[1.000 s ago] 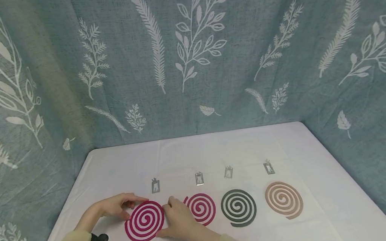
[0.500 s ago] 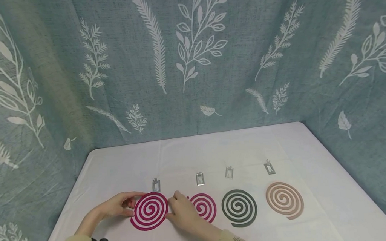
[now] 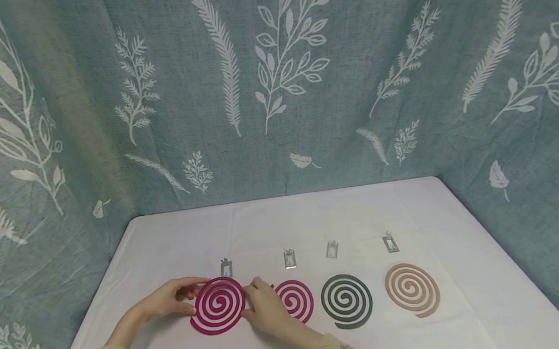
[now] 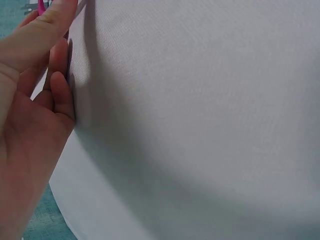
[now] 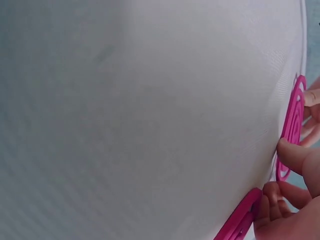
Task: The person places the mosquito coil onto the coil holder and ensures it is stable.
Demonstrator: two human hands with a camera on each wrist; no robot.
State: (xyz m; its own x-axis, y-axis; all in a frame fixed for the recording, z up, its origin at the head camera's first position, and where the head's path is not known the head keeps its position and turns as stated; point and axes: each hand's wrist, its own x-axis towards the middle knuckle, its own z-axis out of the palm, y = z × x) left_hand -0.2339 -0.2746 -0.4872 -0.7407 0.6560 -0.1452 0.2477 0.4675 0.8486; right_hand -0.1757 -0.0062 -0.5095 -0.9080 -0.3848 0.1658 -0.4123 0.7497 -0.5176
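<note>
A magenta mosquito coil (image 3: 220,302) is held by its rim between my two hands at the left of the table. My left hand (image 3: 168,299) grips its left edge, thumb below and index finger along the top. My right hand (image 3: 269,311) pinches the right edge; the right wrist view shows the thumb on the coil (image 5: 290,135). Beside my right hand lies a second magenta coil (image 3: 292,301), its left part covered by that hand. Just behind the held coil, a small metal coil stand (image 3: 226,267) is partly hidden by it.
Farther right lie a dark green coil (image 3: 346,301) and a brown coil (image 3: 409,286). Behind the row are more metal stands, one grey (image 3: 290,266) and others to its right. The white-covered table (image 3: 288,217) meets a blue-green leaf-patterned curtain (image 3: 259,165).
Both hands have moved the magenta coil away from me and slightly right, toward the leftmost stand. In the last half second it has barely moved.
</note>
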